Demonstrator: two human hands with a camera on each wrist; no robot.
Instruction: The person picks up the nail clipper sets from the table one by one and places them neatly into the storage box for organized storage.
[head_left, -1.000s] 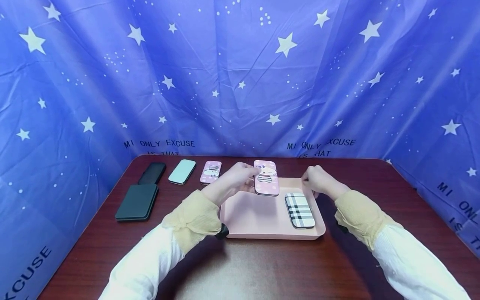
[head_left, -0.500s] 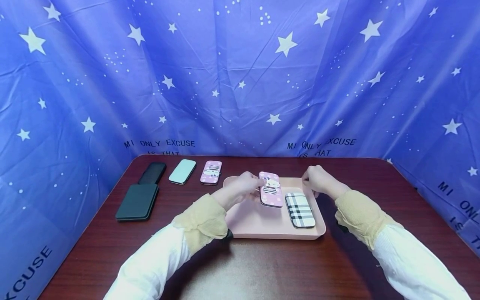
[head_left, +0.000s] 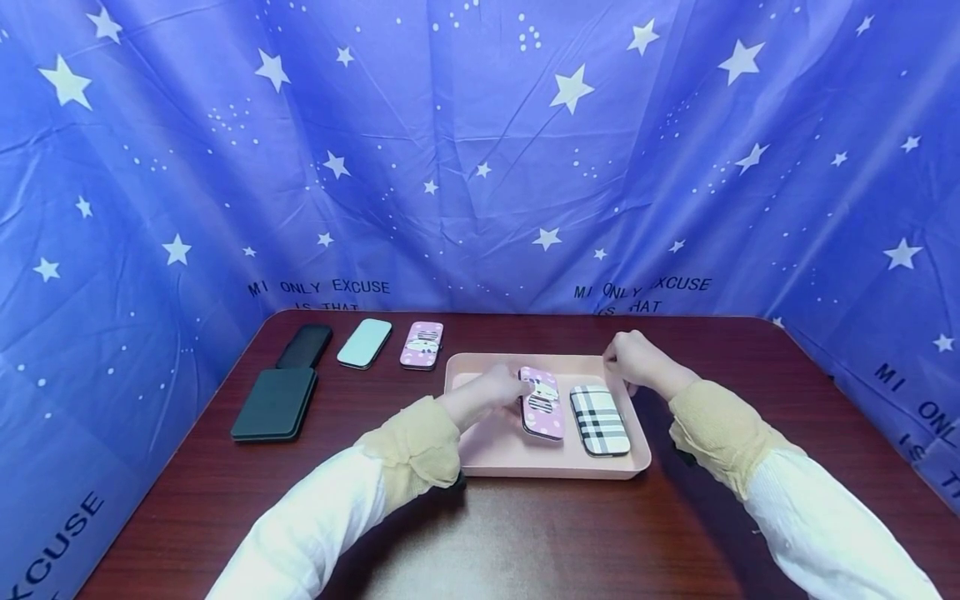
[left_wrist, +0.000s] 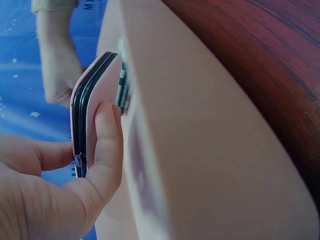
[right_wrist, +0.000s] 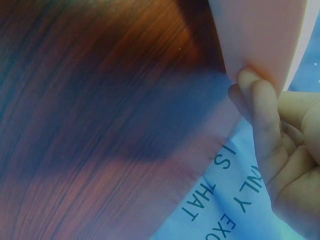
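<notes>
My left hand [head_left: 487, 390] pinches a slim pink polka-dot clasp case [head_left: 542, 404] with a cartoon print, between thumb and fingers. This case hangs tilted just above the floor of a pink tray [head_left: 551, 472]; in the left wrist view, the case's dark metal frame and small clasp [left_wrist: 78, 160] show along its edge. To its right, a black-and-white plaid case [head_left: 600, 421] lies in the tray. At the tray's far right corner, my right hand [head_left: 641, 360] holds the rim, and the right wrist view shows fingertips [right_wrist: 248, 80] pressed on the outer wall.
Left of the tray on the dark wood table [head_left: 570, 542] lie a second pink polka-dot case [head_left: 422, 345], a mint-green case [head_left: 365, 342], a black case [head_left: 304, 346] and a larger dark green case [head_left: 274, 405]. A blue star-patterned curtain [head_left: 480, 208] surrounds the table's back and sides.
My left hand has lowered the pink case from above the tray's far edge toward its floor, coming nearer and slightly right. The right hand stays on the rim.
</notes>
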